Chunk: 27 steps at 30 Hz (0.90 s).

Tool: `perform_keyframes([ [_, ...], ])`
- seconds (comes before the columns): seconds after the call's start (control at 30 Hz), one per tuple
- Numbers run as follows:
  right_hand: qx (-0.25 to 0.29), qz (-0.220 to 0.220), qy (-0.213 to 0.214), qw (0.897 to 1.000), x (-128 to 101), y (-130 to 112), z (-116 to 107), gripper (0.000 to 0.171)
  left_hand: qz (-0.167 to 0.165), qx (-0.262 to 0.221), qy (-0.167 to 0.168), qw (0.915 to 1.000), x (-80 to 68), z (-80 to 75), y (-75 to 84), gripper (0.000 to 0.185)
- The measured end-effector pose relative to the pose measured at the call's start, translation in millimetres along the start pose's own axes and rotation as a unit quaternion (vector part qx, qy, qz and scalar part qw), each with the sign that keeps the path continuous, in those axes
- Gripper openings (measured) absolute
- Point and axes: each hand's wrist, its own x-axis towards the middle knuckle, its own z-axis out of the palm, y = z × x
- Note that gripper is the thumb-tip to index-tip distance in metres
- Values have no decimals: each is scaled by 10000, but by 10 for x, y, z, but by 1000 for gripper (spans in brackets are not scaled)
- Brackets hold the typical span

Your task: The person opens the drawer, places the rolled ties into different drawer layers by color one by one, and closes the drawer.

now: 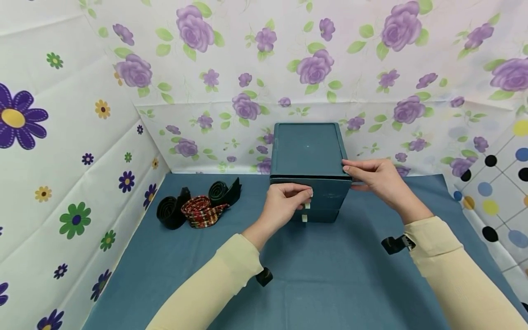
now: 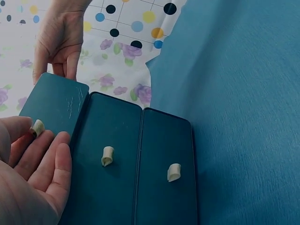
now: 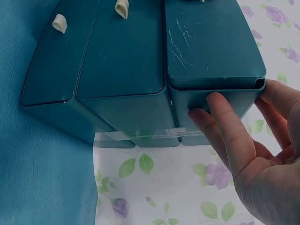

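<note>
A teal drawer chest (image 1: pixel 307 149) with three drawers stands at the back middle of the blue cloth. My left hand (image 1: pixel 288 199) pinches the cream pull tab (image 2: pixel 37 127) of the top drawer (image 2: pixel 54 105), whose front stands slightly out from the two drawers below. Those two drawers have their own cream tabs (image 2: pixel 107 156) (image 2: pixel 174 172), both free. My right hand (image 1: pixel 371 176) grips the chest's upper right edge, its fingers (image 3: pixel 225 126) against the side wall and the thumb over the top.
Three rolled ties lie left of the chest: a black one (image 1: pixel 171 211), a red plaid one (image 1: pixel 202 211) and a dark green one (image 1: pixel 222 192). Flowered sheets wall the blue cloth (image 1: pixel 330 275) at the left, back and right.
</note>
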Motion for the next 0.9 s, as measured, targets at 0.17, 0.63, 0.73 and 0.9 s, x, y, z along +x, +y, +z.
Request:
perform_keyframes([
  [0.17,8,26,-21,10000,-6,-6,-6,48,-5,-27,-125,9999,-88,-17,145,22],
  [0.63,-117,9,28,9999,-12,-14,-13,48,114,308,-258,9991,-186,-20,196,21],
  [0.73,-131,16,38,9999,-13,-16,-8,48,164,347,-299,9988,-213,-24,182,20],
  [0.9,-122,20,37,9999,-8,-8,-6,47,209,446,-365,9981,-283,-27,233,20],
])
